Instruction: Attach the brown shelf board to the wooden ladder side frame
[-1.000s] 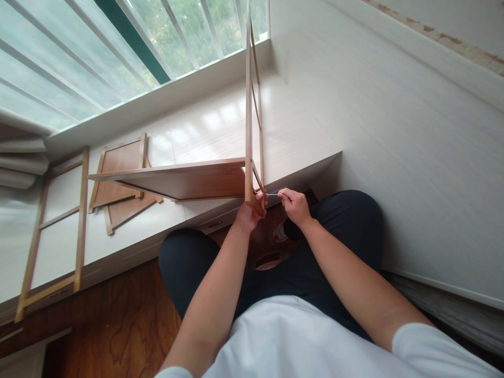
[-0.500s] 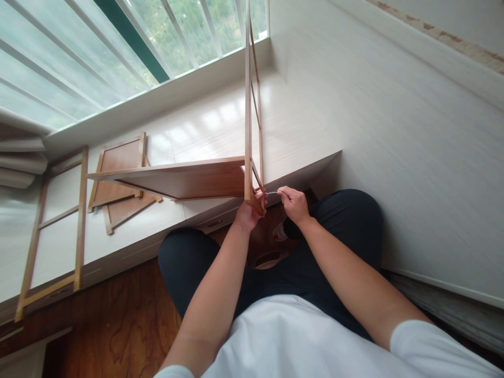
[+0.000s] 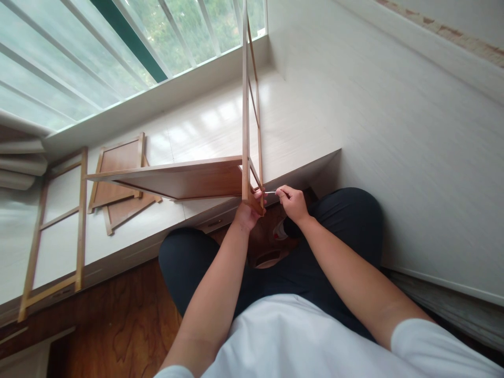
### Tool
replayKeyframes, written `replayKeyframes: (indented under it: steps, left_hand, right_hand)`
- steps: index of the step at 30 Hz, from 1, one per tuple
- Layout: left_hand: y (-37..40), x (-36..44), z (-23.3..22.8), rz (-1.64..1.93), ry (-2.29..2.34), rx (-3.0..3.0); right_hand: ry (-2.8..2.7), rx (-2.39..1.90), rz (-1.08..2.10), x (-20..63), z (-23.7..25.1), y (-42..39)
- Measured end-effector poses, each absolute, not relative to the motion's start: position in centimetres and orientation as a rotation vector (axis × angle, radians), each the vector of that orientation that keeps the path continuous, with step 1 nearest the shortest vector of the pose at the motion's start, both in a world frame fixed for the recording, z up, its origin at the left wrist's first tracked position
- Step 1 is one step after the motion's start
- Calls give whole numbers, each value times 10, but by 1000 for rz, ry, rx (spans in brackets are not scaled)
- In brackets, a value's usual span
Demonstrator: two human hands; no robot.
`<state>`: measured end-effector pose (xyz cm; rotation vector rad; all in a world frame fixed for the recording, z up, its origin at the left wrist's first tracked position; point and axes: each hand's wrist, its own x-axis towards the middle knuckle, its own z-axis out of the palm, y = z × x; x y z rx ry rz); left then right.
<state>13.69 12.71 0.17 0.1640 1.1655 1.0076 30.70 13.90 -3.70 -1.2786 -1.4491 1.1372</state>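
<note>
My left hand (image 3: 249,212) is closed around the near lower end of an upright wooden frame (image 3: 245,105), its fingers partly hidden behind the wood. A wooden panel (image 3: 189,181) joins this frame near its low end and stretches left over the ledge. In my right hand (image 3: 293,202), fingers pinched, is a thin metal rod-shaped tool (image 3: 270,192), perhaps a hex key. Its tip points left and meets the frame's outer side near my left fingertips; the exact contact is too small to see.
A white window ledge (image 3: 303,126) carries smaller wooden panels (image 3: 120,155) that overlap each other. At the left a second ladder-like wooden frame (image 3: 81,220) lies across the ledge's edge. A pale wall (image 3: 413,184) rises on the right, and a barred window (image 3: 189,31) is behind.
The top of the upright frame has shifted slightly left. My right hand has moved a touch left with the tool; my left hand keeps its hold.
</note>
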Motion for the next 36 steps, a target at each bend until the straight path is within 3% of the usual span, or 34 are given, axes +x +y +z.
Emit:
replayKeyframes:
  steps: [13,36]
  left_hand:
    - [127,139,5,1000,1176,147]
    - [127,140,5,1007,1177,166]
  right_hand:
    - [-791,-1107,1963,301,-36,145]
    - [-694,-1133,1977,306,-36,149]
